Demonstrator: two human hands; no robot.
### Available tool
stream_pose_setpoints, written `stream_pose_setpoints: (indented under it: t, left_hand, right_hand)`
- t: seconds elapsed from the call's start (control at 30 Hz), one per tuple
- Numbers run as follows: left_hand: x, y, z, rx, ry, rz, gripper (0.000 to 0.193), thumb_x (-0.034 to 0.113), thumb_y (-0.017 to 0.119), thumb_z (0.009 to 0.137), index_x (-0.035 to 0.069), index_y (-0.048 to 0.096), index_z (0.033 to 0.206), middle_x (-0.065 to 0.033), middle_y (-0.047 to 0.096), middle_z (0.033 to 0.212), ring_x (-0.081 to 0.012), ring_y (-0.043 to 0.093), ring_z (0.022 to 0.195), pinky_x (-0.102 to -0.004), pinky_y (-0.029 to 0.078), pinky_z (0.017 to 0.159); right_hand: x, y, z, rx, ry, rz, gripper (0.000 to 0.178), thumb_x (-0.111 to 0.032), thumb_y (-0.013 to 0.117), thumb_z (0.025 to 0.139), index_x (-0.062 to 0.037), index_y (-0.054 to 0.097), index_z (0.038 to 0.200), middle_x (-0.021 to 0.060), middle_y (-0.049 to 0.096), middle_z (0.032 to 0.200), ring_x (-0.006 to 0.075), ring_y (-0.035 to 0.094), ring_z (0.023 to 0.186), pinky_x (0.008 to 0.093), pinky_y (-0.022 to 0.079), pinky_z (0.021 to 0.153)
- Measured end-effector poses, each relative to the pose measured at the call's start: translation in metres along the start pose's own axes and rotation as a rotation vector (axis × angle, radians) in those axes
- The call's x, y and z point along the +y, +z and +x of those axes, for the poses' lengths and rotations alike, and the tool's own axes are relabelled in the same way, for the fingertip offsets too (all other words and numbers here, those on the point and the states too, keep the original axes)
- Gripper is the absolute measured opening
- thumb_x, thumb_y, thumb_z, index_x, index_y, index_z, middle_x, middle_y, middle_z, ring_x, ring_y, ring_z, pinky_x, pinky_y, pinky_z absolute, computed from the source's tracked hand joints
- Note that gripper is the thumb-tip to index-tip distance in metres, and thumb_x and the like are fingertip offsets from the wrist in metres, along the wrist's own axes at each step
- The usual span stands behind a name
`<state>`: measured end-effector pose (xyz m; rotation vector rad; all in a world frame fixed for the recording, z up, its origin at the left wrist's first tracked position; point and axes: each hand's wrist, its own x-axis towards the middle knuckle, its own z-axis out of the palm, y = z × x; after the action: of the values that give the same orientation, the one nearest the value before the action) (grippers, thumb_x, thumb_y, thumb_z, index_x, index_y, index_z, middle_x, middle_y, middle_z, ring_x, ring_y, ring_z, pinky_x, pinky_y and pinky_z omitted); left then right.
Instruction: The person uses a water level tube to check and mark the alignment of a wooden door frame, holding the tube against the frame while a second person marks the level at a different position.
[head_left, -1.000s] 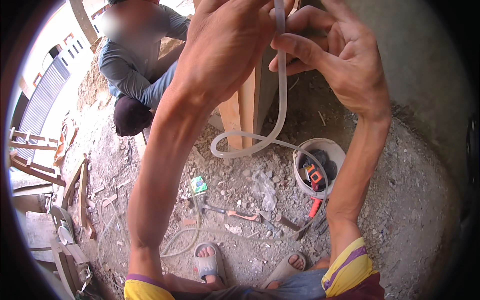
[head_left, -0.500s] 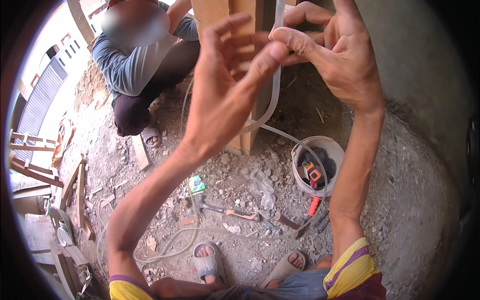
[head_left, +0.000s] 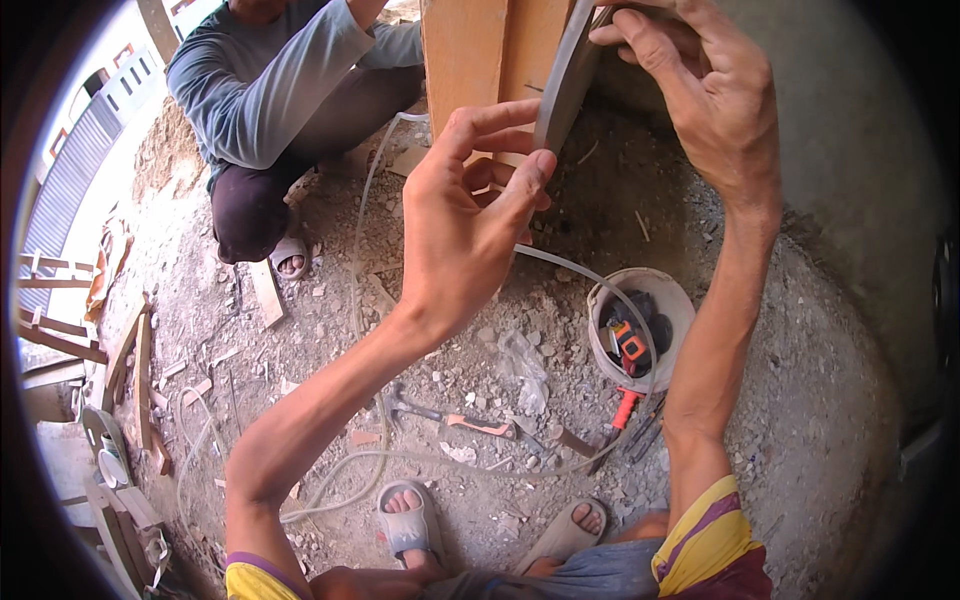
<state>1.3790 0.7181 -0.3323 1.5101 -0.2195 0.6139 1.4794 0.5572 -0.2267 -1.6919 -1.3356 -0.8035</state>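
Observation:
My left hand (head_left: 475,205) is closed on a clear plastic hose (head_left: 562,75), pinching it between thumb and fingers in front of a wooden post (head_left: 465,60). The hose slants up to the right and leaves the picture at the upper edge. Beside that upper stretch is my right hand (head_left: 705,95), its fingers bent in and its thumb close to them. The upper edge cuts off part of these fingers, so what they hold, if anything, does not show. More of the hose loops down past a bucket and across the ground.
A whitish bucket (head_left: 602,345) holds an orange and black tape measure (head_left: 628,342). A hammer (head_left: 450,418) and a red-handled tool (head_left: 626,408) lie on rubble near my feet. Another person (head_left: 270,110) crouches left of the post. Wood pieces (head_left: 140,385) are scattered at the left.
My left hand, blurred and open beside the hose before, now grips it. My right hand has moved up and slightly right. The hose now slants, and the view has shifted a little.

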Motion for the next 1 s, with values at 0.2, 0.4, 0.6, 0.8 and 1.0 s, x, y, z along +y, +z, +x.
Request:
stream_pose_setpoints:
  t: [0.2,0.4,0.6,0.8,1.0]
  left_hand:
    - [-0.025,-0.001,-0.005,-0.003,-0.069,-0.072,0.038,0.013,0.074,0.098,0.002,0.062,0.133,-0.0092,0.07,0.107,-0.0092,0.068,0.082,-0.0218,0.055,0.058]
    - [-0.045,0.005,-0.005,0.036,-0.038,-0.086,0.035,0.013,0.074,0.098,0.001,0.062,0.128,-0.0084,0.069,0.105,-0.0097,0.068,0.083,-0.0222,0.055,0.058]
    - [-0.057,0.005,-0.001,0.06,-0.016,-0.031,0.032,0.014,0.074,0.098,0.0,0.063,0.126,-0.0071,0.069,0.104,-0.0099,0.069,0.082,-0.0221,0.055,0.058]
    - [-0.065,0.006,0.001,0.081,0.002,-0.001,0.033,0.015,0.075,0.098,0.001,0.063,0.125,-0.007,0.07,0.105,-0.0104,0.07,0.082,-0.0224,0.056,0.059]
    - [-0.073,0.005,0.002,0.083,0.063,0.041,0.035,0.018,0.076,0.097,0.001,0.064,0.125,-0.0065,0.071,0.106,-0.0107,0.07,0.083,-0.0225,0.057,0.06]
  right_hand:
    - [0.007,0.011,-0.003,0.006,-0.092,-0.041,0.014,0.003,0.072,0.094,-0.0008,0.076,0.107,0.0062,0.07,0.095,0.0131,0.069,0.089,0.025,0.058,0.077]
    - [0.009,0.025,-0.007,0.057,-0.14,-0.113,0.011,0.004,0.076,0.09,-0.0004,0.078,0.1,0.0062,0.071,0.089,0.0139,0.068,0.084,0.0255,0.055,0.074]
    - [0.015,0.028,-0.008,0.045,-0.189,-0.149,0.011,0.004,0.076,0.088,-0.0007,0.078,0.098,0.0064,0.072,0.089,0.014,0.067,0.082,0.0258,0.054,0.072]
    - [0.021,0.031,-0.01,0.061,-0.221,-0.147,0.011,0.004,0.077,0.088,-0.0021,0.079,0.097,0.0059,0.072,0.088,0.0143,0.067,0.081,0.0263,0.055,0.07]
    - [0.027,0.034,-0.011,0.082,-0.259,-0.202,0.009,0.002,0.077,0.087,-0.0035,0.079,0.095,0.0057,0.072,0.088,0.0146,0.068,0.08,0.026,0.056,0.068]
